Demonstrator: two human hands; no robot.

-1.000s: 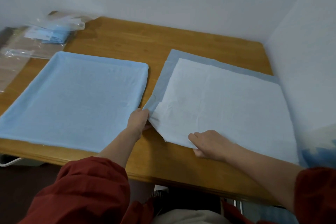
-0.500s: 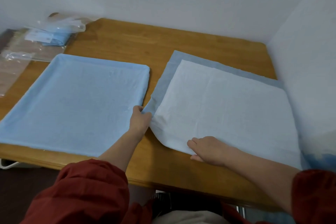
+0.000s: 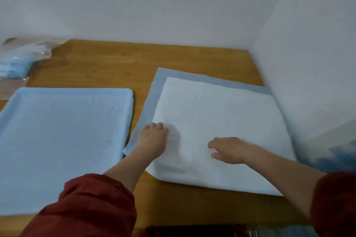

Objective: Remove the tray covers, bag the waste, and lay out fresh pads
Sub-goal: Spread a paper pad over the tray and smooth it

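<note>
Both hands lie released and flat on the fresh white pad (image 3: 221, 117), grasping nothing: the left hand (image 3: 153, 141) is near the pad's left edge and the right hand (image 3: 229, 150) is beside it. They are probably smoothing the pad over the grey-blue sheet (image 3: 155, 92) underneath. Left of the left hand, a blue-covered tray (image 3: 63, 140) rests on the desk (image 3: 107, 59).

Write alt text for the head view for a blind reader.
The left hand and right hand rest on a white pad, grey-blue edging showing along its far and left sides, on a wooden table. A light blue covered tray lies left of it.
</note>
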